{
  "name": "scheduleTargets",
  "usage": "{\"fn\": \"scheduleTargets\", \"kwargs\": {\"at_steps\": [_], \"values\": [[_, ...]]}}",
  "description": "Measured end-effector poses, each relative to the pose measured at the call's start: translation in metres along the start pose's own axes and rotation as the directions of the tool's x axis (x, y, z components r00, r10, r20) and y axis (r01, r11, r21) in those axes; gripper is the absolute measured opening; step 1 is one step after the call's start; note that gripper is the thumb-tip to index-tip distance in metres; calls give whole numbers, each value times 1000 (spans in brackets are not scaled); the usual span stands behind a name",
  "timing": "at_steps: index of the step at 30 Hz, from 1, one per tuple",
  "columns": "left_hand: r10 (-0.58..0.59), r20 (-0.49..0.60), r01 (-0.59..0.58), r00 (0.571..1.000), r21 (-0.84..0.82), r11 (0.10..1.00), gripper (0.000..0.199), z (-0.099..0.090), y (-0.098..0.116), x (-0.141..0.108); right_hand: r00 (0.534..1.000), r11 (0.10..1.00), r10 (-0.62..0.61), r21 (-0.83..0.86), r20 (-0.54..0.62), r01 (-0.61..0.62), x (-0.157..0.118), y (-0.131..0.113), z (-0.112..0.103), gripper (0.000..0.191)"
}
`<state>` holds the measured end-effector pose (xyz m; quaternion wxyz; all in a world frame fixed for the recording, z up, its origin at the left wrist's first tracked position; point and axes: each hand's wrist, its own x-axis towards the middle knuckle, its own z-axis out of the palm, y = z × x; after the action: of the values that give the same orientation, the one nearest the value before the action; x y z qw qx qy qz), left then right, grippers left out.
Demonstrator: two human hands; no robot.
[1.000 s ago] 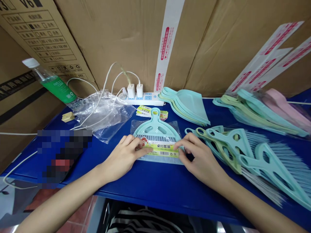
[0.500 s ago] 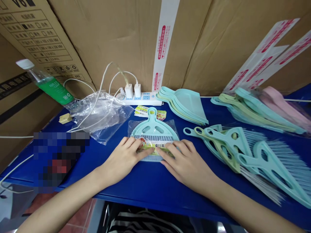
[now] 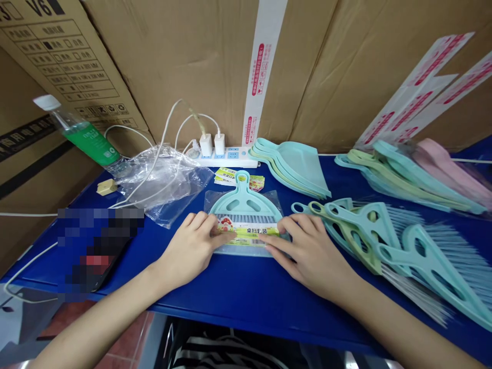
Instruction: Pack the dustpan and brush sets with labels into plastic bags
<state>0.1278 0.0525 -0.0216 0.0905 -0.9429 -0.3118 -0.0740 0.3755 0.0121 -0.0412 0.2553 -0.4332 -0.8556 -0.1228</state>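
Dustpan-and-brush set of pale turquoise plastic (image 3: 243,202), flat in clear plastic film (image 3: 275,197), midway between front and back edges of blue desk (image 3: 230,292). Yellow-green printed paper label (image 3: 249,231) across bristles. Left hand (image 3: 190,246) at label's left end: fingers curled, thumb on top; can't tell if clamped. Right hand (image 3: 311,251) at right end: fingertips spread, index on label; can't tell if gripping film. Just behind set's handle: small pile of printed paper labels (image 3: 226,176). By back edge: long white power strip (image 3: 246,163), stacked turquoise and green plastic dustpans (image 3: 302,164). Toward right edge: loose turquoise and green plastic brushes (image 3: 384,225).
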Motion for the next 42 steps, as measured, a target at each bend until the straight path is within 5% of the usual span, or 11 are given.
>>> {"fn": "scheduleTargets", "kwargs": {"at_steps": [20,29,37,42], "values": [[-47,-114,36,992,-93,995,53,-6,-23,-10,997,998,59,19,52,-61,-5,23,-12,44],[-74,-148,64,986,-74,995,26,-6,-14,-8,995,992,75,94,70,-82,-2,19,-13,37],[6,-273,3,962,32,999,23,2,-6,-6,998,998,-9,-70,-63,5,1,0,-6,32],[129,-207,-123,970,40,992,25,2,2,-3,994,992,-104,-70,-18,102,1,-11,3,21]]}}
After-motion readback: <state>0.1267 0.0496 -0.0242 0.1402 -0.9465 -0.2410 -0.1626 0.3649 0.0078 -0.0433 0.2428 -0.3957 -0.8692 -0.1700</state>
